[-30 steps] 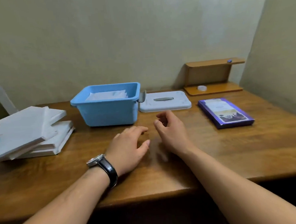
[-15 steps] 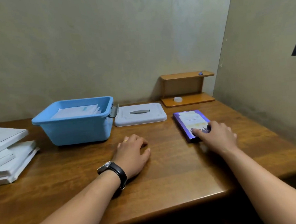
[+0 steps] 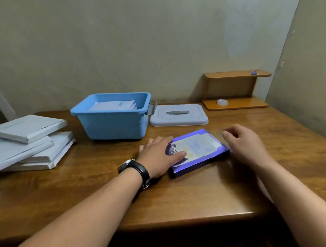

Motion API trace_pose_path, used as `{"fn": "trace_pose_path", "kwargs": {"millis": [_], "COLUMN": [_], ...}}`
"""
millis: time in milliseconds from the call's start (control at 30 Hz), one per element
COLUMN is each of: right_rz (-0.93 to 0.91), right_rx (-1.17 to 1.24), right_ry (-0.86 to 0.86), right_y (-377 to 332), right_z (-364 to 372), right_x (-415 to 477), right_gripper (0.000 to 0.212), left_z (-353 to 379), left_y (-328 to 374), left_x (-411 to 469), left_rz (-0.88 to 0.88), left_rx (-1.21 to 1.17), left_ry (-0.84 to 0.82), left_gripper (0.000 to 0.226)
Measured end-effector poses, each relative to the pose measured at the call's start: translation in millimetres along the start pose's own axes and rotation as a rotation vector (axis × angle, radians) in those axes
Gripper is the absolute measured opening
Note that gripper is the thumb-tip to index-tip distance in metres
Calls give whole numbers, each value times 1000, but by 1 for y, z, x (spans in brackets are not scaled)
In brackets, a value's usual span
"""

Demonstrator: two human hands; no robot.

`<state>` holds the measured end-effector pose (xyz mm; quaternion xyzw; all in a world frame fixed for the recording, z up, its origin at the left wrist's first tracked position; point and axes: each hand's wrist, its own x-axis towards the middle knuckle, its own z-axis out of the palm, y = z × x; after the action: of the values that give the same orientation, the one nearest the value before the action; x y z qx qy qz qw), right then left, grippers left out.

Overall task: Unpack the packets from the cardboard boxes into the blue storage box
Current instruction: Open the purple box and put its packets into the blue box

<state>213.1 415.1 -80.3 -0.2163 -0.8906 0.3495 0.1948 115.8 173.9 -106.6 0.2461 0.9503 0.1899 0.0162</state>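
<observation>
A flat purple cardboard box [image 3: 199,149] lies closed on the wooden table in front of me. My left hand [image 3: 158,155] rests flat on its left end, thumb on the lid, fingers spread. My right hand [image 3: 242,141] hovers just beside the box's right edge, fingers loosely curled, holding nothing. Behind and to the left stands the blue storage box [image 3: 113,124], open, with several white packets [image 3: 113,105] lying inside. Its pale lid [image 3: 178,116] lies flat to the right of it.
A stack of white flat cardboard boxes [image 3: 27,141] sits at the table's left edge. A small wooden shelf [image 3: 234,89] with a tape roll [image 3: 222,102] stands in the back right corner. A wall closes the right side.
The purple box has slid left and nearer, to the middle of the table. My left hand has come onto its left end; my right hand has come off it to its right side.
</observation>
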Motion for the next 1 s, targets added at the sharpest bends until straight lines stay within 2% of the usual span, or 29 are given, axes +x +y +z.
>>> {"fn": "trace_pose_path", "kwargs": {"millis": [67, 133, 200, 233, 267, 300, 367, 400, 467, 533, 633, 800, 867, 1000], "right_rz": [21, -10, -29, 11, 59, 32, -51, -59, -106, -141, -156, -188, -206, -263], "right_rx": [-100, -146, -232, -211, -162, -157, -81, -67, -43, -103, -33, -46, -23, 239], "right_ry": [-127, -198, -174, -168, -170, -136, -139, -160, -200, -207, -217, -132, -116, -215], "right_y": [1, -8, -2, 23, 59, 105, 140, 117, 16, -38, -37, -24, -24, -25], "right_z": [2, 10, 20, 34, 47, 62, 92, 93, 79, 75, 85, 86, 87, 78], "right_x": [13, 15, 15, 32, 59, 98, 131, 116, 40, 5, 3, -2, -5, -12], "right_gripper": [29, 21, 9, 17, 36, 56, 67, 65, 39, 32, 30, 23, 19, 31], "left_z": [-4, -6, -8, -10, -13, -17, -23, -24, -22, -22, -28, -35, -37, -57], "left_y": [-3, -4, -14, -19, -24, -28, -30, -31, -37, -47, -55, -60, -61, -53], "left_x": [-3, -8, -13, -14, -15, -16, -18, -20, -21, -21, -24, -31, -35, -43], "left_rz": [24, 31, 18, 1, -18, -29, -18, 0, 41, 66, 87, 117, 138, 154], "left_rx": [-10, -40, -80, -101, -102, -64, 68, 111, 139, 155, 161, 203, 225, 179], "left_ry": [27, 102, 184, 199, 188, 162, 102, 73, -6, -61, -75, -125, -138, -148], "left_gripper": [71, 54, 41, 39, 43, 53, 85, 94, 101, 105, 103, 111, 105, 90]}}
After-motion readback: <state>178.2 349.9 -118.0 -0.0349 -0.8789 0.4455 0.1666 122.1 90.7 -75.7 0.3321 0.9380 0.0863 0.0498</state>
